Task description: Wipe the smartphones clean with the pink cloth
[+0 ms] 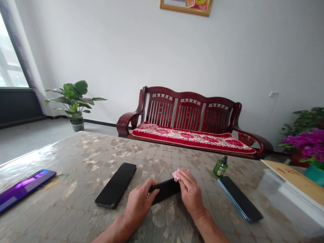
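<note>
Just above the patterned tablecloth (162, 214), my left hand (140, 200) grips the left end of a black phone (165, 191), thumb on its face. A crumpled pink cloth (176, 175) is pinched in the fingers of my right hand (190, 190), against the phone's upper right edge. The phone is tilted, and its right end is partly hidden by my right hand. To the left lies another black phone (116, 185). A dark phone with a blue edge (240, 199) rests to the right, near a small green bottle (221, 166).
A shiny purple phone (25, 189) lies at the far left. On the right stands a clear plastic box (286, 199) with a tan sheet (296, 179) on top, near purple flowers (306, 143). Beyond the table are a wooden bench (189, 111) and a potted plant (76, 101).
</note>
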The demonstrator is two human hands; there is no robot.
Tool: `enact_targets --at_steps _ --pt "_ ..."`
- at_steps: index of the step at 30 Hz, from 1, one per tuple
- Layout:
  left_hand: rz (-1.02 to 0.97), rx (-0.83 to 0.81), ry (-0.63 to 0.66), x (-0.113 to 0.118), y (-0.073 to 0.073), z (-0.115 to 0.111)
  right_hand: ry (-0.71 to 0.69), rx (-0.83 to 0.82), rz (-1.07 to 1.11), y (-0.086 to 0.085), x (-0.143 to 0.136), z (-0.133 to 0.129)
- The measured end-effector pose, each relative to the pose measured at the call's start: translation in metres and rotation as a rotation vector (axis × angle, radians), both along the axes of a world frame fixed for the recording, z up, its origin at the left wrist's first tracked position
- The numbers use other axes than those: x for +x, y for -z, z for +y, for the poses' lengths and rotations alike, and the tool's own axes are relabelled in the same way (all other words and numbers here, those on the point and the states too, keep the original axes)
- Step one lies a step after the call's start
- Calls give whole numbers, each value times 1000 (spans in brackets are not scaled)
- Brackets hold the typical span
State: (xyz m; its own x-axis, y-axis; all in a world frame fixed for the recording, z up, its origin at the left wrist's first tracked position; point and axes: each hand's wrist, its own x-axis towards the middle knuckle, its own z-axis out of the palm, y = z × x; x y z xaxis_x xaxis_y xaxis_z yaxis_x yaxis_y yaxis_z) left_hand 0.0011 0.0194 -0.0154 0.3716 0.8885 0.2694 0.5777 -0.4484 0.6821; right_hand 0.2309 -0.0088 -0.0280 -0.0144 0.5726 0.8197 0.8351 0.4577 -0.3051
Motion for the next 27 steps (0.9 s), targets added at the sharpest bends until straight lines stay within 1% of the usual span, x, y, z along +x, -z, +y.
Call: enact_targets --at_steps 5,9,19,22,27 --pt "8 -26 1 -1 -4 -2 31 -77 231 3 4 2" --pt "-7 -20 4 -1 -3 -3 34 -152 409 3 6 3" --pt "-44 -39 16 0 0 -2 22 -218 596 0 1 3" --pt "-55 -55 9 1 0 -1 -8 -257 667 2 0 3" --pt "-125 -86 -2 0 2 1 -34 -281 680 5 0 4"
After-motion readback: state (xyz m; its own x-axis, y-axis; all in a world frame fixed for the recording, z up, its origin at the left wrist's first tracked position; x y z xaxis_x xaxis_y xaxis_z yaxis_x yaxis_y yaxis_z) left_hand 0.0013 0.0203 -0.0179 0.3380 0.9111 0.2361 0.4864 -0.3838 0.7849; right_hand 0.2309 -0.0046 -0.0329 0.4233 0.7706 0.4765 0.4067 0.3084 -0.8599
